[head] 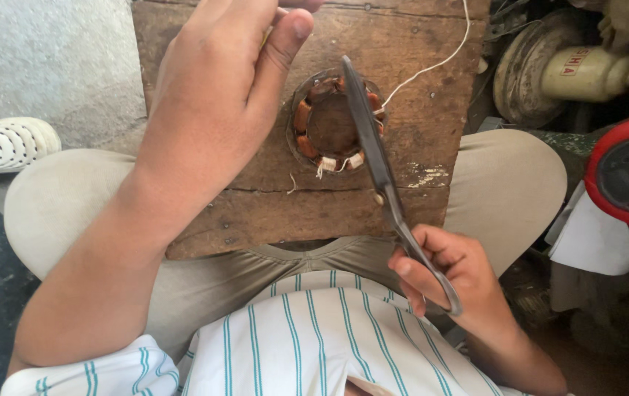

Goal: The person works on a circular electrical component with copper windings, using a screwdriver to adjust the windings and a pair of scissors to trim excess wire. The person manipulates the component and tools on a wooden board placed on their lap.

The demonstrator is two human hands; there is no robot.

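- Across the person's knees lies a worn wooden board [270,213], serving as the surface, with a round hole cut into its middle.
- Raised above the board's upper left part is the left hand [219,95], its fingers bunched together and the thumb pressed against them; a trace of something yellowish shows at the fingertips, but what they pinch cannot be told.
- Lower right, near the board's front edge, the right hand [450,275] grips the handles of a pair of scissors [380,169].
- Those scissors have their blades together, reaching up and left across the hole.
- Set in the hole is a motor stator [333,121], ringed with copper coils and pale bindings, between the two hands and under the blade.
- From the stator a thin white thread [432,67] runs up and right, off the board.
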